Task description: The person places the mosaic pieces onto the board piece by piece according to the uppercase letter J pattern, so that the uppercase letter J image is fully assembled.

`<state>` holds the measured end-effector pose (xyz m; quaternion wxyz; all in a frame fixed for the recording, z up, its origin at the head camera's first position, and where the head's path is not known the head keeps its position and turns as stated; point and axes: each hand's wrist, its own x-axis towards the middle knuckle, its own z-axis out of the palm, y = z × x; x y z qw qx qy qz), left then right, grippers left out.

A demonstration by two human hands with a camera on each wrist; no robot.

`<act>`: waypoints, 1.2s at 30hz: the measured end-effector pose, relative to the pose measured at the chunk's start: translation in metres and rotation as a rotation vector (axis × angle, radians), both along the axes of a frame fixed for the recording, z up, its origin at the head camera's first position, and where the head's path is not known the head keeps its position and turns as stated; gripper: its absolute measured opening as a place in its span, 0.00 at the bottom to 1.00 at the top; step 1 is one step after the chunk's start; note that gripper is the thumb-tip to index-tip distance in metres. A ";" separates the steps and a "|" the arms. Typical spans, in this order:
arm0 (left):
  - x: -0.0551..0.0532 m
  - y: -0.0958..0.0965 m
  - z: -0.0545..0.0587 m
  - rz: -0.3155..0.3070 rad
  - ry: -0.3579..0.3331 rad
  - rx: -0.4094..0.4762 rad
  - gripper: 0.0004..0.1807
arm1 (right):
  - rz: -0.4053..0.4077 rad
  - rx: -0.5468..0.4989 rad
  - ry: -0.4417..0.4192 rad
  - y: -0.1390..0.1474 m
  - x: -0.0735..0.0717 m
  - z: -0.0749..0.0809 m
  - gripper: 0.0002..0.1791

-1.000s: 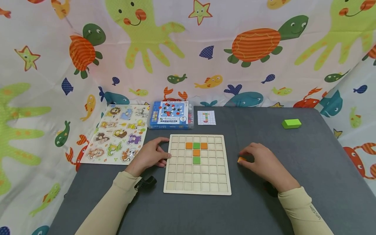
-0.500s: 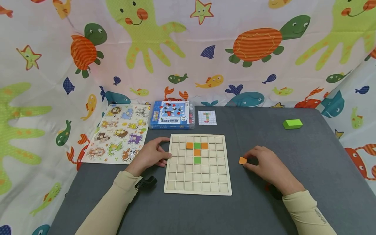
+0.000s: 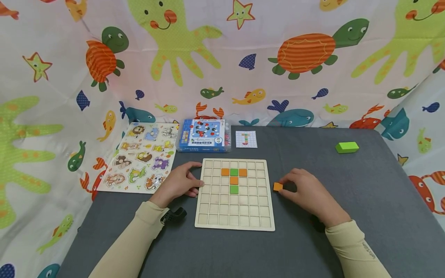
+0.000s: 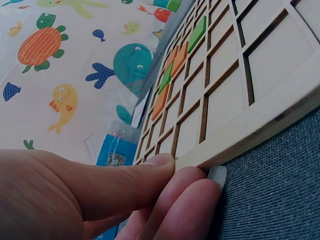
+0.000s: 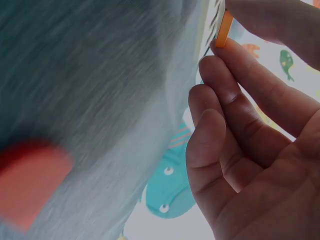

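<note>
A wooden grid board lies on the grey table. Set in its upper cells are orange tiles and green tiles in a T shape. My left hand holds the board's left edge; in the left wrist view the thumb presses on the rim and the other fingers curl against its side. Just off the board's right edge, my right hand pinches a square orange tile between thumb and index finger. The right wrist view shows that tile edge-on, its other fingers loosely curled.
Behind the board are a blue boxed set and a small pattern card. An animal puzzle board lies at left. A green block stands at back right. A blurred red shape shows in the right wrist view.
My right hand, first turning the orange tile so its face shows, has moved left with it towards the board. My left hand keeps its place on the edge.
</note>
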<state>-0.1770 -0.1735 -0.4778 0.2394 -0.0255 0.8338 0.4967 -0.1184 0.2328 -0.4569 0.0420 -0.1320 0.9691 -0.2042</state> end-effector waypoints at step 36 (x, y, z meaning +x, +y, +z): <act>-0.001 -0.001 -0.001 -0.004 -0.005 0.009 0.39 | 0.253 -0.001 0.087 -0.114 0.003 -0.007 0.09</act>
